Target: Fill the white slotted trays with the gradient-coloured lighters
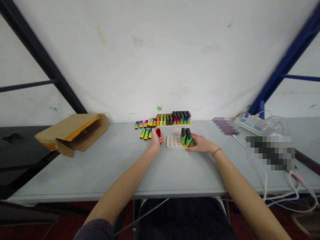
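Observation:
My left hand (156, 141) is closed around a red lighter (158, 132), held just left of a white tray (173, 142) with round sockets. Several coloured lighters (186, 136) stand upright in the tray's right part. My right hand (201, 144) rests on the table against the tray's right side, fingers touching the tray and the standing lighters; nothing is clearly gripped in it. More loose lighters (146, 128) lie on the table behind my left hand.
A row of upright lighters (174, 118) stands in another tray by the wall. An open cardboard box (72, 132) lies at the left. A power strip (255, 124) and white cables (287, 196) are at the right of the grey table (100, 166).

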